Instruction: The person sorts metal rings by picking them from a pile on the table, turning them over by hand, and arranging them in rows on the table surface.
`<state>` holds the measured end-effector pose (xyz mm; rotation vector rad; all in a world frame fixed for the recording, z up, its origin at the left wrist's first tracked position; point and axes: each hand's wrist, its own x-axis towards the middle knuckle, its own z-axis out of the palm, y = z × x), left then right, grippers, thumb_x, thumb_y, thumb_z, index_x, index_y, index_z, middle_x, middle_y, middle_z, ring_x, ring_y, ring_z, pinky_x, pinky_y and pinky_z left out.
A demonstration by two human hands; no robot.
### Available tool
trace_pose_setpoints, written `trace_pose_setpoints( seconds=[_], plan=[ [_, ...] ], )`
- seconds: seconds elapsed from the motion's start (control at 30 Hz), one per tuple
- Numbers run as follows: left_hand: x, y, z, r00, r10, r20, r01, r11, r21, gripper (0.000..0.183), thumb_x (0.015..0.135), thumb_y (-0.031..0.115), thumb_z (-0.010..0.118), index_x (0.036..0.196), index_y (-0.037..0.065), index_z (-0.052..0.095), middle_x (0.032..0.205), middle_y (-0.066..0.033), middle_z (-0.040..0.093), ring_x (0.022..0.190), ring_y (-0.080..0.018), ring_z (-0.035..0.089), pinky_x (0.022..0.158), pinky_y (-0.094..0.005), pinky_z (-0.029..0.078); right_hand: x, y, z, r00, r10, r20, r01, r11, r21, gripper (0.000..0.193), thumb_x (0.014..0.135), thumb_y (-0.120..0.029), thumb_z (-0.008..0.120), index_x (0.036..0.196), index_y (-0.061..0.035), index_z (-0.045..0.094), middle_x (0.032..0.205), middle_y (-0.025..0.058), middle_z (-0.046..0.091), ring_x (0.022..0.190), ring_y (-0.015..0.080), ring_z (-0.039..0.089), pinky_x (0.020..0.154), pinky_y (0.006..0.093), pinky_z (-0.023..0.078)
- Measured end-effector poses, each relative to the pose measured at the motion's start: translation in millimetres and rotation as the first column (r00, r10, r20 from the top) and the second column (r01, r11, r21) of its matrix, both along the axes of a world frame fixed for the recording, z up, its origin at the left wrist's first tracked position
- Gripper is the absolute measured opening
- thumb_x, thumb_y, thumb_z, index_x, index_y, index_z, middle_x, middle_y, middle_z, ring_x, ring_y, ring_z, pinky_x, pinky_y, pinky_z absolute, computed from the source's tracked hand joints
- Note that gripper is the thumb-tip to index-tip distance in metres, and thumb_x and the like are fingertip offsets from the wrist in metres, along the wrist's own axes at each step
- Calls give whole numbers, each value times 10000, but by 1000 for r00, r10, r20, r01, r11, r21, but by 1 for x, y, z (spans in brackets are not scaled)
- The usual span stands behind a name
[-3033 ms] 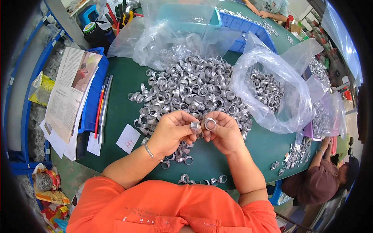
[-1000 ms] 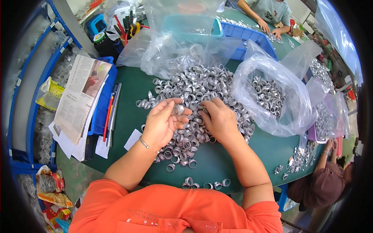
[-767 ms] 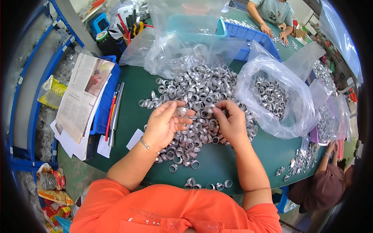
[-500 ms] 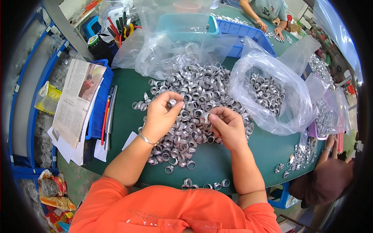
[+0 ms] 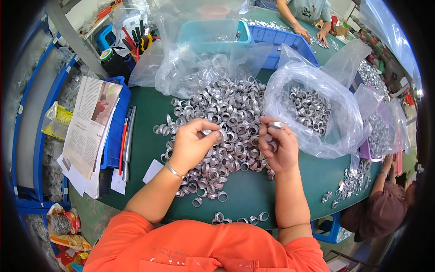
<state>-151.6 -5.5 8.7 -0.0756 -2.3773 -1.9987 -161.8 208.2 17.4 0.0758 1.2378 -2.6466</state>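
Note:
A heap of silver-grey metal rings (image 5: pixel 231 106) covers the middle of the green table. Over its left part is my left hand (image 5: pixel 192 141), thumb and forefinger pinched on a metal ring (image 5: pixel 221 136). My right hand (image 5: pixel 282 147) hovers at the heap's right side, fingers curled. One metal ring (image 5: pixel 275 125) sits on or between its upper fingers, and another ring (image 5: pixel 273 146) shows by the curled lower fingers. Just beyond that hand stands an open clear plastic bag (image 5: pixel 342 131) with many rings inside.
Several loose rings (image 5: pixel 253 219) lie near the table's front edge. To the left, a blue bin (image 5: pixel 115 140) holds newspapers, with pens (image 5: pixel 123 145) beside it. A turquoise basin (image 5: pixel 244 34) and a blue tray (image 5: pixel 290 45) stand behind. Co-workers sit across and at right.
My right hand has moved right, off the heap toward the plastic bag, and turned so its curled fingers show. My left hand has shifted slightly down and right, still pinching a ring.

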Motion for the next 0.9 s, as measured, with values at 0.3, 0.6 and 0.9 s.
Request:
trace_pose_setpoints(
  seconds=[0.3, 0.6, 0.9],
  plan=[
    [19, 7, 9, 988, -144, 60, 130, 972, 195, 143, 768, -26, 598, 911, -19, 609, 813, -51, 590, 623, -83, 561, 506, -181, 453, 19, -26, 0, 981, 187, -52, -89, 673, 734, 161, 820, -107, 555, 871, 23, 636, 667, 52, 613, 550, 94, 550, 497, 219, 433],
    [18, 4, 11, 951, -283, -121, 264, 953, -151, 202, 729, -8, 633, 925, 38, 649, 812, -36, 574, 665, -73, 542, 511, -181, 425, 21, -35, -4, 900, 296, -321, 200, 374, 906, 154, 702, -59, 576, 820, 15, 641, 654, 168, 610, 593, 287, 619, 548, 320, 477],
    [23, 4, 9, 944, -309, -117, 288, 943, -169, 169, 728, 14, 637, 892, 48, 664, 774, -28, 574, 642, -81, 526, 509, -191, 410, 28, -32, 2, 947, 314, -64, -77, 419, 905, 145, 724, -71, 540, 782, 21, 635, 610, 141, 603, 536, 231, 598, 527, 304, 461]
  ],
)
